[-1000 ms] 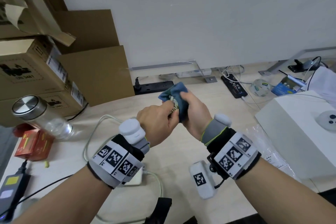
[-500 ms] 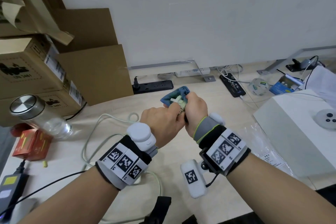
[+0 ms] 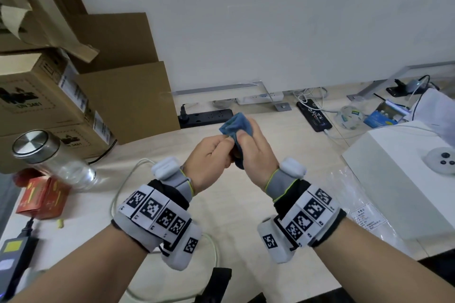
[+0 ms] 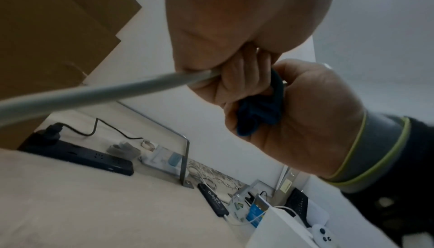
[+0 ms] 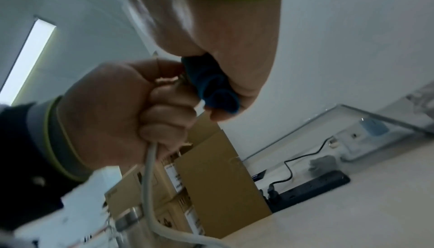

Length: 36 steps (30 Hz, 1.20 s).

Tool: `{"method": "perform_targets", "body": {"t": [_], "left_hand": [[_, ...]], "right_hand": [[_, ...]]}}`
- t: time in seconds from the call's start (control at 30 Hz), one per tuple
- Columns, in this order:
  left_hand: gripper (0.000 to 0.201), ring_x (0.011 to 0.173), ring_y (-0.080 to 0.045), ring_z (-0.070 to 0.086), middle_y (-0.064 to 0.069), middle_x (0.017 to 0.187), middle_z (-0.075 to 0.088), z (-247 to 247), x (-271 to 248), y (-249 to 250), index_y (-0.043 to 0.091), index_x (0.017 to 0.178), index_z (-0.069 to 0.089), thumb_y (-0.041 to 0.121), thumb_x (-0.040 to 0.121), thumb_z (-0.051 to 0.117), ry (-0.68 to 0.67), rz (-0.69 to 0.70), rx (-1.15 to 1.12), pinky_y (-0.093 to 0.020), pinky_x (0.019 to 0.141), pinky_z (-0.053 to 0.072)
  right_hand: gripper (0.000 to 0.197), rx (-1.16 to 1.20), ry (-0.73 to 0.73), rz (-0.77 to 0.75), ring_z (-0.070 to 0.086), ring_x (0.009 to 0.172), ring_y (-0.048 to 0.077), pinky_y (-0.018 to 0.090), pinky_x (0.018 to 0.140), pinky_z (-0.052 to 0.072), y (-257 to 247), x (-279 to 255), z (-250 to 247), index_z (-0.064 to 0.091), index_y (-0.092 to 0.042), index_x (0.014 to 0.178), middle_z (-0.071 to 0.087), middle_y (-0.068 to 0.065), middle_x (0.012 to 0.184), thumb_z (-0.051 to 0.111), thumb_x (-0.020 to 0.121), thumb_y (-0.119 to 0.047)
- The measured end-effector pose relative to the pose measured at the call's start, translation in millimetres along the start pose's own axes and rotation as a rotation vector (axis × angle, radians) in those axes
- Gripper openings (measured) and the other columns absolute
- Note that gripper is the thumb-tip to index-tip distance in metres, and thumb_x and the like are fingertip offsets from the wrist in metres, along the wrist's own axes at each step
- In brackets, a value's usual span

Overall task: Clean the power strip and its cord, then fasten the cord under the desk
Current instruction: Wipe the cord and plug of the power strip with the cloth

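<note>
Both hands meet above the middle of the desk. My left hand (image 3: pixel 225 149) grips the end of the white cord (image 4: pixel 94 92), which runs down from the fist (image 5: pixel 122 107) to loops on the desk (image 3: pixel 115 194). My right hand (image 3: pixel 242 141) holds a blue cloth (image 3: pixel 236 125) bunched around the cord's end, right against the left fingers. The cloth (image 5: pixel 211 87) hides the plug. The cord's own power strip is out of sight behind my left wrist.
A black power strip (image 3: pixel 206 115) and a white one (image 3: pixel 261 98) lie by the wall. Cardboard boxes (image 3: pixel 49 96), a glass bottle (image 3: pixel 49 157) and a red box (image 3: pixel 41 199) stand left. A white box (image 3: pixel 403 179) and a blue box (image 3: pixel 379 119) are at the right.
The white plug showed between my hands half a second ago; now the blue cloth covers it. Both hands have stayed pressed together above the desk.
</note>
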<state>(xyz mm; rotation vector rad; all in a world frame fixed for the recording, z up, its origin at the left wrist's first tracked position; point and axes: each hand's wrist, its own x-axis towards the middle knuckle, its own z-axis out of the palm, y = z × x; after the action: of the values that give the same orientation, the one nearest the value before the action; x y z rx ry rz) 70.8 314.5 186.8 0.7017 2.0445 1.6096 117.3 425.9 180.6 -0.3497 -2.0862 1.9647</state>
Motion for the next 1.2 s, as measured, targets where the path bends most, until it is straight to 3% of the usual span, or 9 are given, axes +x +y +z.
{"method": "perform_targets", "body": {"t": [0.13,0.27,0.43,0.53,0.63,0.73,0.83,1.0,1.2], "left_hand": [[0.044,0.036,-0.004,0.028,0.01,0.04,0.036,2.8,-4.6,3.4,0.012,0.057,0.038,0.015,0.101,0.034,0.029,-0.008,-0.102,-0.013,0.039,0.024],[0.035,0.04,-0.007,0.026,0.01,0.043,0.034,3.3,-8.4,1.0,0.016,0.056,0.037,0.027,0.089,0.035,0.011,0.035,-0.074,-0.018,0.042,0.023],[0.042,0.037,-0.004,0.022,0.01,0.042,0.031,1.9,-9.6,11.8,0.012,0.06,0.034,0.012,0.102,0.028,-0.015,-0.013,-0.142,-0.012,0.038,0.024],[0.044,0.037,-0.006,0.019,0.006,0.043,0.027,-0.1,-8.0,14.2,0.014,0.058,0.03,0.013,0.102,0.026,0.011,-0.049,-0.172,-0.014,0.037,0.021],[0.043,0.038,-0.009,0.017,0.0,0.046,0.025,1.0,-6.1,13.4,0.016,0.057,0.029,0.01,0.099,0.027,0.049,-0.115,-0.222,-0.016,0.036,0.017],[0.043,0.04,-0.011,0.013,0.001,0.045,0.024,3.8,-4.4,13.7,0.02,0.054,0.028,0.012,0.097,0.027,0.016,-0.159,-0.271,-0.016,0.04,0.013],[0.042,0.041,-0.011,0.012,0.002,0.046,0.021,6.1,-4.7,12.2,0.021,0.056,0.026,0.017,0.099,0.027,-0.026,-0.155,-0.24,-0.016,0.039,0.012],[0.042,0.043,-0.012,0.01,0.001,0.049,0.02,5.3,-5.6,12.3,0.022,0.058,0.026,0.021,0.1,0.027,-0.038,-0.185,-0.24,-0.016,0.04,0.012],[0.033,0.043,-0.012,0.01,0.001,0.049,0.02,-1.0,-0.9,17.4,0.022,0.062,0.021,0.02,0.094,0.029,-0.03,-0.28,-0.244,-0.014,0.04,0.011]], "right_hand": [[0.021,-0.211,0.111,-0.175,0.057,0.069,0.017,0.031,0.061,0.048,4.3,1.3,3.4,0.05,-0.026,0.098,0.062,-0.002,0.082,0.031,0.088,-0.03],[0.033,-0.175,0.189,-0.109,0.047,0.044,0.018,0.027,0.041,0.041,-2.2,7.4,-0.6,0.055,-0.002,0.09,0.053,0.011,0.061,0.029,0.09,-0.021],[0.03,0.465,0.162,0.348,0.041,0.049,0.022,0.024,0.047,0.034,-14.8,12.2,-4.4,0.056,-0.002,0.076,0.055,0.01,0.056,0.039,0.094,-0.02],[0.034,0.683,-0.022,0.362,0.045,0.063,0.023,0.029,0.055,0.033,-17.3,15.5,-4.9,0.059,-0.004,0.089,0.057,0.011,0.077,0.043,0.087,-0.033],[0.035,0.294,0.023,0.158,0.052,0.061,0.012,0.022,0.052,0.04,-9.7,13.1,1.7,0.055,-0.004,0.111,0.057,0.002,0.079,0.04,0.086,-0.024],[0.03,-0.213,0.121,-0.185,0.052,0.058,0.012,0.027,0.055,0.044,6.1,6.3,1.3,0.055,-0.017,0.106,0.058,-0.011,0.074,0.032,0.092,-0.029],[0.037,-0.233,0.199,-0.156,0.051,0.055,0.016,0.03,0.056,0.043,12.4,11.4,-4.8,0.059,-0.014,0.097,0.056,-0.007,0.067,0.029,0.088,-0.033],[0.029,0.167,0.144,0.261,0.045,0.045,0.021,0.023,0.045,0.036,-8.6,12.6,-9.5,0.062,-0.006,0.086,0.053,0.012,0.06,0.036,0.092,-0.017],[0.025,-0.21,0.049,-0.094,0.052,0.054,0.02,0.032,0.05,0.043,4.2,6.5,-6.8,0.055,-0.017,0.098,0.055,0.0,0.066,0.036,0.089,-0.031]]}}
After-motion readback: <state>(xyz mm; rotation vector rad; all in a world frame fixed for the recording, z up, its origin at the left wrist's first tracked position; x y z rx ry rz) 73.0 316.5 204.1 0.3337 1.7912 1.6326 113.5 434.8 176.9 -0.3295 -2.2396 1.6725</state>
